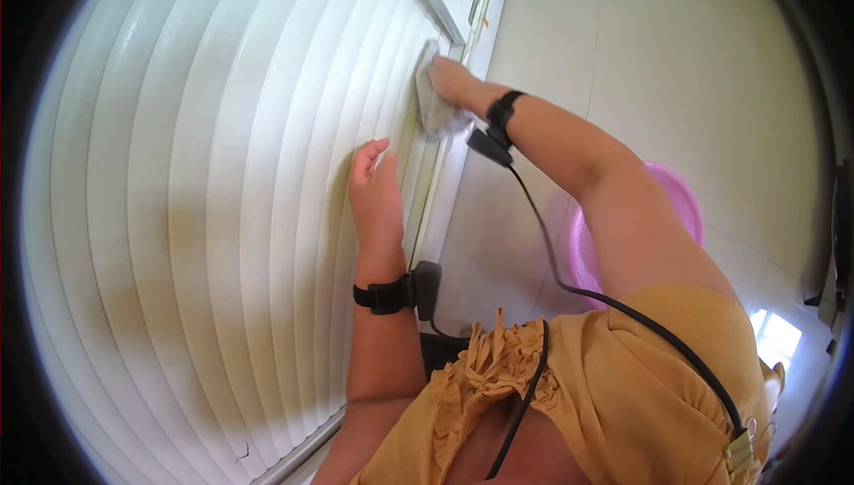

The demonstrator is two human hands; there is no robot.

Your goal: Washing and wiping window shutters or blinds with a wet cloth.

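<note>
My right hand (454,83) grips a whitish cloth (439,110). The cloth lies against the edge of a white ribbed panel (267,118), beside the corner of a grey-white frame (440,1). Nothing is in my left hand (375,184); its fingers are loosely bent, with the thumb a little apart. That hand is close to the panel's ribs, but I cannot tell whether it touches them. Each wrist wears a black strap (383,297) with a small black device.
A pink plastic basin (579,258) stands on the pale tiled floor (547,31), partly hidden behind my right arm. A black cable (604,298) runs from the right wrist device across my mustard top. A pale sill (437,211) follows the panel's base.
</note>
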